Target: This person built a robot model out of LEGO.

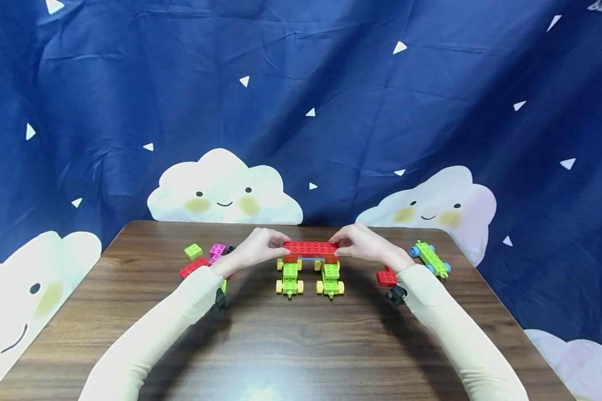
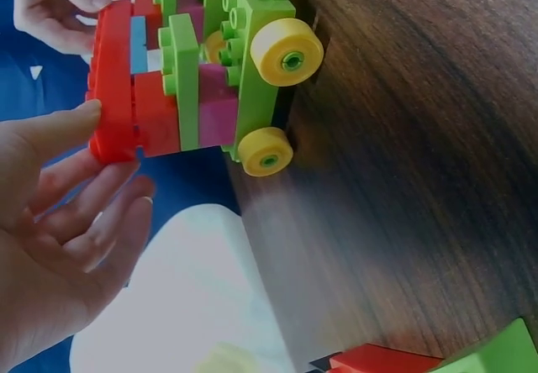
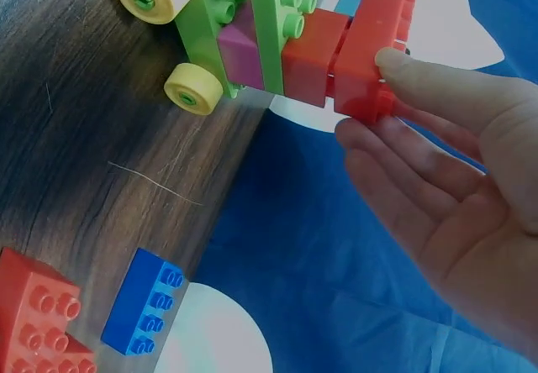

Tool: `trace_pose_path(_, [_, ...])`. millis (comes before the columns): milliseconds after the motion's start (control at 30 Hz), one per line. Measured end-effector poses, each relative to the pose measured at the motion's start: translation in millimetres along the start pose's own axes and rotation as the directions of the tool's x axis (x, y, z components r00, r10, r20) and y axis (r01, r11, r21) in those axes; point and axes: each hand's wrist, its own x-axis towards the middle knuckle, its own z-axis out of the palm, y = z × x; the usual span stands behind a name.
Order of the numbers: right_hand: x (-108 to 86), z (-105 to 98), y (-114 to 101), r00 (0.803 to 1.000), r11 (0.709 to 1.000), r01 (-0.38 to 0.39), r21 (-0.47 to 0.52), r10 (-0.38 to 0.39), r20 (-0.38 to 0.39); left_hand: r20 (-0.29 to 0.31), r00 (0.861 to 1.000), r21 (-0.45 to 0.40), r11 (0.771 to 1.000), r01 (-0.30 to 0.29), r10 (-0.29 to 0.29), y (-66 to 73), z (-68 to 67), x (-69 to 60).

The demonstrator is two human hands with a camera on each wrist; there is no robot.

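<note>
A long red building brick (image 1: 311, 248) spans two lime-green wheeled bases, the left one (image 1: 290, 272) and the right one (image 1: 330, 272), both with yellow wheels. My left hand (image 1: 255, 248) pinches its left end between thumb and fingers. At the other end my right hand (image 1: 366, 245) grips it the same way. Under each end a smaller red brick (image 3: 314, 58) sits on a green brick (image 3: 271, 28) and a purple brick (image 3: 241, 47). A narrow gap with studs shows beneath the long brick in the right wrist view. A light-blue brick (image 2: 139, 45) is partly hidden below it.
Left of the build lie a lime brick (image 1: 193, 252), magenta bricks (image 1: 218, 249) and a red brick (image 1: 194, 268). To the right are red bricks (image 1: 386, 277), a green base with blue wheels (image 1: 431, 258), and a dark-blue brick (image 3: 141, 302) near the table edge.
</note>
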Motion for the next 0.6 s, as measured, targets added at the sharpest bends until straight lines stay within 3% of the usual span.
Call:
trace_pose_path(300, [0.4, 1.6, -0.5, 0.999, 1.000, -0.028, -0.007, 0.029, 0.020, 0.012, 0.998, -0.010, 0.998, 0.055, -0.054, 3.1, -1.0, 0.8])
trace_pose_path(600, [-3.1, 9.0, -1.6, 0.998, 0.998, -0.050, 0.040, 0.052, -0.044, -0.001, 0.997, -0.046, 0.996, 0.073, -0.073, 3.2, 1.0, -1.4])
